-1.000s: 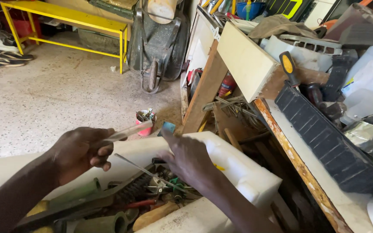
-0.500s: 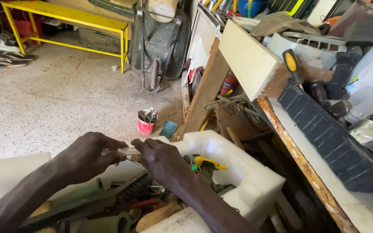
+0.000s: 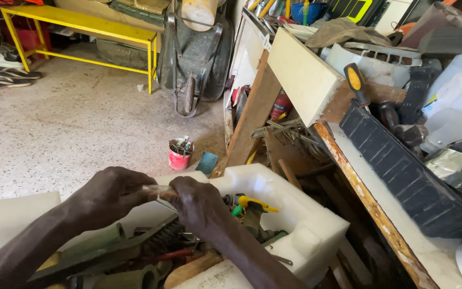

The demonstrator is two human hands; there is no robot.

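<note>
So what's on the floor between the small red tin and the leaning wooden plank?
In the head view, a small teal pad lies flat on the floor between the small red tin and the leaning wooden plank, closer to the plank's foot.

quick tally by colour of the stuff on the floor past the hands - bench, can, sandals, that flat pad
Yellow: 1, the metal bench
Red: 1, the small can with bits standing in it
Teal: 1, the flat pad beside the can
Dark: 2, the sandals
Total: 5
Both hands, left hand and right hand, meet over the white tool tub, pinching a small pale piece.
</note>
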